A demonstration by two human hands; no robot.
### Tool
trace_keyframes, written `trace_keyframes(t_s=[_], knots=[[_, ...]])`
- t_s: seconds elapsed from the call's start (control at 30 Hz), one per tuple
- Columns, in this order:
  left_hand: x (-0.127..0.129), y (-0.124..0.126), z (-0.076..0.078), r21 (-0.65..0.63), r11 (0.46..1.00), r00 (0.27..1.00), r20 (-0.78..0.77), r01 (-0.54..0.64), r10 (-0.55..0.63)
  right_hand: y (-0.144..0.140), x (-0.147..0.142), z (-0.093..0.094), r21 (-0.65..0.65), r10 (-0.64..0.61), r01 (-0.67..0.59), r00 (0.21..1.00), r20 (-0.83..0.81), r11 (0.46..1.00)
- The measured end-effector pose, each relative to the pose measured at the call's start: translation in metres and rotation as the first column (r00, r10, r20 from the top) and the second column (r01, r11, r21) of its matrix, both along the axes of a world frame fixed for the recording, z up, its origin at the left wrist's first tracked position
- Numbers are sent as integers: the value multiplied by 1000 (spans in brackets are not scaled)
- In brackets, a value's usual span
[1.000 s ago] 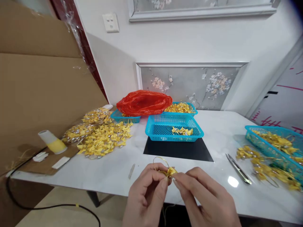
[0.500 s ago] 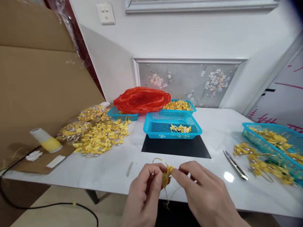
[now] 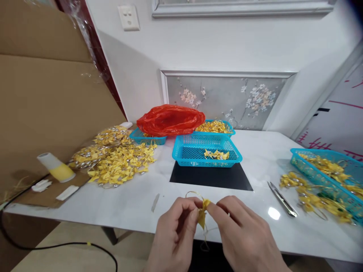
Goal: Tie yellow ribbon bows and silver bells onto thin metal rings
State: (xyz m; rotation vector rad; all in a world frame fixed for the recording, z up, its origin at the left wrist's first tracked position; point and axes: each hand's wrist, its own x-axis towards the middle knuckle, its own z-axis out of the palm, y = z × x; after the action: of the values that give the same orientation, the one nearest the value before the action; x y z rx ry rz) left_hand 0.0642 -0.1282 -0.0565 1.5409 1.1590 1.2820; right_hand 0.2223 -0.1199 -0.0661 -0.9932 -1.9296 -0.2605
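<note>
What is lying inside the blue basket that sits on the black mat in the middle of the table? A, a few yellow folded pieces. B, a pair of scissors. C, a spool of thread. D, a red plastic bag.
A: the blue basket on the black mat holds only a few yellow folded pieces.

The scene is seen from a single head-worn camera, aimed forward and down across a white table [image 3: 136, 204] toward the wall [image 3: 227, 45]. The nearest part is taken up by the left hand [image 3: 174, 236] and right hand [image 3: 244, 238] at the lower edge; the blue basket [image 3: 207, 151] is viewed farther back, mid-frame.
</note>
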Motion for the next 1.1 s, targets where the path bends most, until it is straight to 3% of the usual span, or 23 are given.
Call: trace_keyframes(t_s=[0.23, 0.5, 0.77, 0.87, 0.97, 1.03, 1.1], knots=[[-3, 5, -4, -17, 999, 996, -86, 36, -37, -1, 9, 2, -125, 56, -50, 997, 44, 991], [3, 10, -3, 78, 995, 996, -64, 64, -59, 1, -1, 1, -229, 74, -100, 990, -119, 968], [6, 15, -11, 288, 958, 984, -166, -8, 58, 1, -10, -12, -209, 80, -113, 984, -162, 971], [5, 15, -10, 290, 957, 985, -161, -18, 67, 1, -8, -11, -161, 87, -109, 987, -139, 981], [3, 15, -6, 208, 978, 986, -154, -27, 60, -1, 1, -1, -95, 104, -124, 975, -196, 988], [0, 14, -4, 137, 990, 988, -138, -44, 63, -3, 9, 6, -162, 124, -195, 922, -366, 967], [-2, 12, -2, 86, 995, 992, -113, -52, 62, -4, 15, 10, -253, 135, -371, 759, -637, 894]])
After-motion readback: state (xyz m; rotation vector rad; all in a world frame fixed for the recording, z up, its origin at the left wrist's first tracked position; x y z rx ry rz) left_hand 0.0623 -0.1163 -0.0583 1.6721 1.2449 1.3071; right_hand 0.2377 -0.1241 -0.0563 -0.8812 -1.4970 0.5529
